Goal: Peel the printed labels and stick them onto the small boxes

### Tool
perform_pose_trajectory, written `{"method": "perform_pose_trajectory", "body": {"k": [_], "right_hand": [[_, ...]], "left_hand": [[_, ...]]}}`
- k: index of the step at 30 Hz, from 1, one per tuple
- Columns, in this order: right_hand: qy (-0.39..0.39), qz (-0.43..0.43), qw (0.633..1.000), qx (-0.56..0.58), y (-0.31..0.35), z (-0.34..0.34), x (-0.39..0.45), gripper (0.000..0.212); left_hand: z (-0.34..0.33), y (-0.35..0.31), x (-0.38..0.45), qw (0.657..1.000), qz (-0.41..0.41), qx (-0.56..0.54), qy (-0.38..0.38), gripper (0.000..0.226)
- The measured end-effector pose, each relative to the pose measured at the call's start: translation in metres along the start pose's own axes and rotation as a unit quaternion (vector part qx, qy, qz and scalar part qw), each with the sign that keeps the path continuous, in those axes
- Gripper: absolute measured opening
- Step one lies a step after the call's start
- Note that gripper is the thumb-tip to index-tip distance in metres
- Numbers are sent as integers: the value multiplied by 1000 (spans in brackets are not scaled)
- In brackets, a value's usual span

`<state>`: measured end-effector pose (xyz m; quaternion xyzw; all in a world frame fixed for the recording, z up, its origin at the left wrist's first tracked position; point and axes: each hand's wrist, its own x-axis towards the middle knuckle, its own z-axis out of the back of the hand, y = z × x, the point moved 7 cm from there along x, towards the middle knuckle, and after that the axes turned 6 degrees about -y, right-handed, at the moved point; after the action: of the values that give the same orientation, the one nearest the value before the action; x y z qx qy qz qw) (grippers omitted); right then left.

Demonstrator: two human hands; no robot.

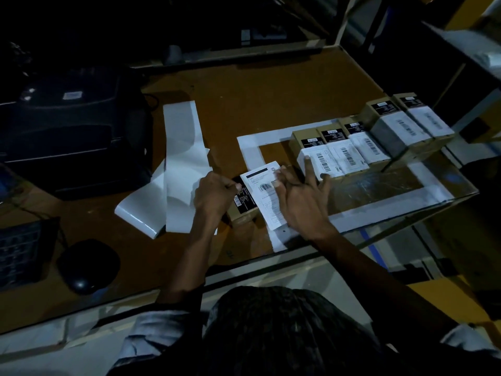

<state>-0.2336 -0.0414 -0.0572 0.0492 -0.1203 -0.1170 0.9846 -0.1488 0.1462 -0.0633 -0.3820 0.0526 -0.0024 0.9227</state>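
At bench centre: a person is laying a label onto a box, judged mid-stick.
Printer (67,126): one, far left, dark.
Liner (179,169): one spent strip, folded, trailing from beside the printer toward the hands.
Left hand (214,196): fingers curled, pinching the label's left edge over the box.
Box in hand (244,204): one, on the bench between the hands, black panel showing.
Label (264,194): one, white, barcoded, resting tilted over the box and overhanging it on the right.
Right hand (301,199): fingers spread and straight, tips touching the label's right edge.
Labelled boxes (344,153): five counted, in a row to the right; three near (328,156), two further and higher (406,123).
Tape frame (252,150): one white rectangle marked on the bench.
Method, advised: square the label to the box edges first, anchor one edge, then smooth across with flat fingers to push out air; wrap the overhang last.
Risk, judged: a skewed first contact will crease.
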Motion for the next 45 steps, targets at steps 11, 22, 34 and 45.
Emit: {"method": "perform_pose_trajectory", "body": {"k": [11, 22, 34, 45], "right_hand": [[-28, 49, 998, -7, 17, -5, -19, 55], [-57, 101, 993, 38, 33, -4, -42, 48], [-91, 3, 992, 91, -5, 14, -15, 21], [-68, 57, 969, 230, 6, 2, 38, 29]], "left_hand": [[-1, 1, -1, 1000, 0, -4, -11, 14], [-3, 1, 1, 999, -11, 17, -27, 15], [-5, -19, -21, 988, -53, 56, -134, 21], [-50, -21, 4, 979, -182, 0, -94, 20]]}}
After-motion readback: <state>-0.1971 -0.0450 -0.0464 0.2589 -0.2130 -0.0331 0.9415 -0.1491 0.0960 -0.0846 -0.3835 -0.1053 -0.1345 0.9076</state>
